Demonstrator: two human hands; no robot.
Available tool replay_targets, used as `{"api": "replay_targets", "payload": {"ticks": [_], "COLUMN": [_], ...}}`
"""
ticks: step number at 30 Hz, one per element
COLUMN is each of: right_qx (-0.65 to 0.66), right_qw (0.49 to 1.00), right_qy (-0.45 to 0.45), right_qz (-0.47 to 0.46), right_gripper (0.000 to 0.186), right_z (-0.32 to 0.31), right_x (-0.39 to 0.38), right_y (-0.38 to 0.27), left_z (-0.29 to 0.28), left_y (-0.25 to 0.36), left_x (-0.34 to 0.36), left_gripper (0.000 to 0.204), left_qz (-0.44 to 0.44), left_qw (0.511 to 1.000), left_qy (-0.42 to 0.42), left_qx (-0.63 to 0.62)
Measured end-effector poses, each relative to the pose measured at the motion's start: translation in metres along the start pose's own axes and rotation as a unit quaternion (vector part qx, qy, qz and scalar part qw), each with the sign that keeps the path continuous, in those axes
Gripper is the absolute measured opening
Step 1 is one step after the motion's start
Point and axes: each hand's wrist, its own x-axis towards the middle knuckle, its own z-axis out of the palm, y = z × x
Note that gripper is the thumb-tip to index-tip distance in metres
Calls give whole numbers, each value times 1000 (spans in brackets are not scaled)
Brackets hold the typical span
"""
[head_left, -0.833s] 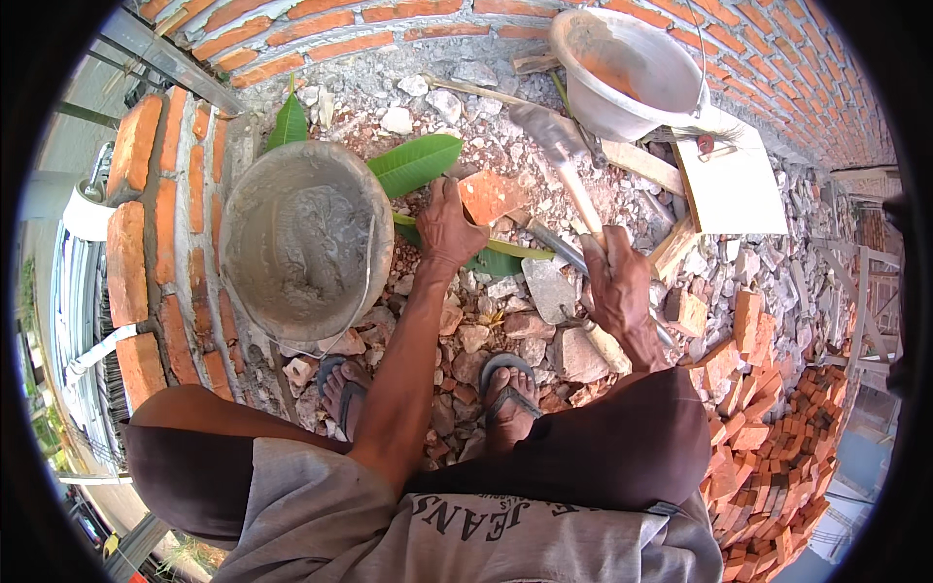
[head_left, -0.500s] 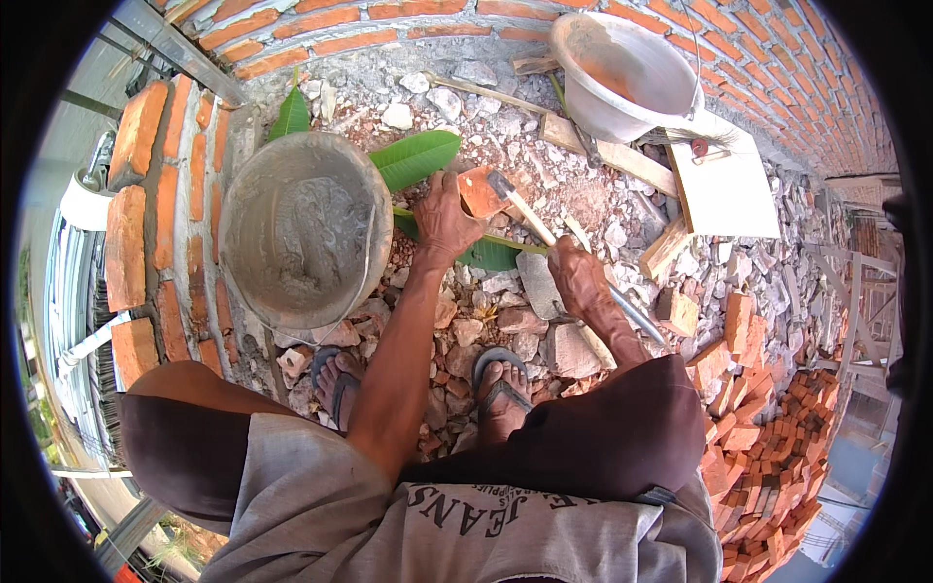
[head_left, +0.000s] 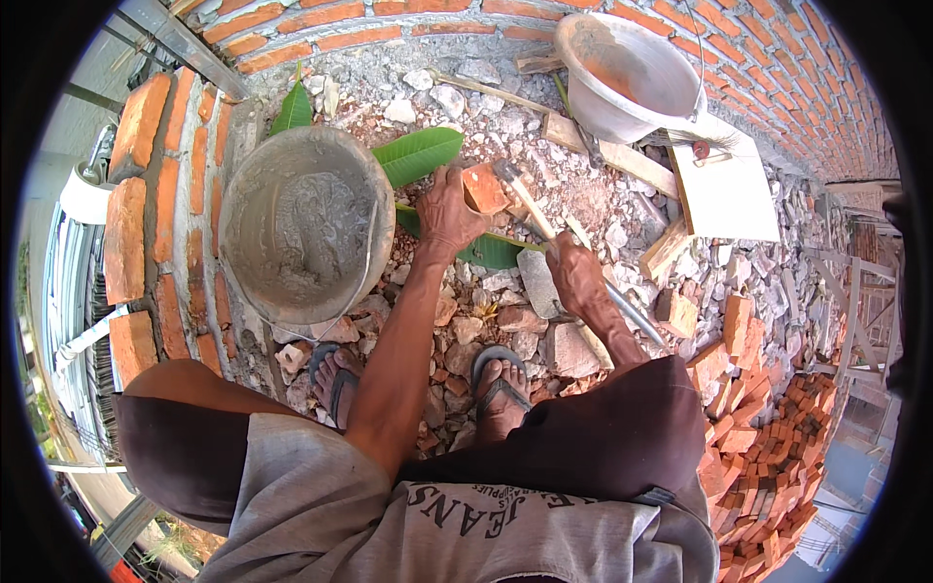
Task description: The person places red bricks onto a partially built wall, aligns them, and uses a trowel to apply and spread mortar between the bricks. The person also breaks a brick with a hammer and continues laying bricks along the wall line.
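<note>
On ground covered with pale stone and red brick rubble [head_left: 573,352], a seated or squatting person, seen from above, works with two bare hands. Just left of the middle, the left grip [head_left: 450,219] is closed on a small, blocky, orange-red piece of brick [head_left: 484,188], pinching its left side. The brick piece juts out to the right of these fingers, its top face and right end uncovered.

To the right and slightly nearer, the right grip [head_left: 575,272] is wrapped around a hammer with a pale wooden handle and a dark metal head [head_left: 531,206]. The handle slants far and left from the fist, so the head sits right at the right edge of the brick piece; whether they touch, I cannot tell. A straight grey metal bar [head_left: 636,314] slants past the right wrist, and a flat grey trowel blade [head_left: 537,284] lies just left of that fist.

Left of the left grip stands a round grey bucket [head_left: 255,185] with wet grey mortar [head_left: 321,233] inside. A broad green leaf [head_left: 418,155] lies between bucket and brick piece, slightly farther off. At the far right are a whitish-grey bucket [head_left: 622,109], tilted, and a flat white rectangular board [head_left: 727,189]. A heap of orange bricks [head_left: 777,457] fills the near right. Orange brick walls with grey joints rise at the left [head_left: 167,243] and far [head_left: 437,29] sides.
</note>
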Motion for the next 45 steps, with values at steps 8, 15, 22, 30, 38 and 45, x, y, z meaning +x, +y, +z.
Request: {"api": "replay_targets", "payload": {"ticks": [8, 15, 22, 30, 38, 45], "right_qx": [201, -52, 163, -2, 156, 206], "right_qw": [884, 991, 868, 996, 936, 959], "right_qy": [394, 108, 435, 65, 294, 184], "right_qz": [-148, -61, -175, -58, -118, -65], "right_gripper": [13, 18, 15, 18, 19, 21], "right_z": [-36, 6, -50, 1, -47, -17], "right_x": [-36, -1, -37, -4, -42, -43], "right_y": [-17, -1, -29, -6, -22, -4], "left_z": [4, 2, 4, 1, -11, -30], "left_y": [-3, 0, -3, 3, 8, 2], "left_x": [-5, -5, -5, 0, -2, 26], "left_gripper": [81, 84, 76, 83, 66, 52], "left_qz": [-25, 10, -1, 12, -6, -298], "left_qw": [1000, 1000, 1000, 1000, 999, 875], "left_qy": [-19, -7, -6, 5, 21, -192], "left_qx": [-1, -9, 8, -17, -41, -331]}}
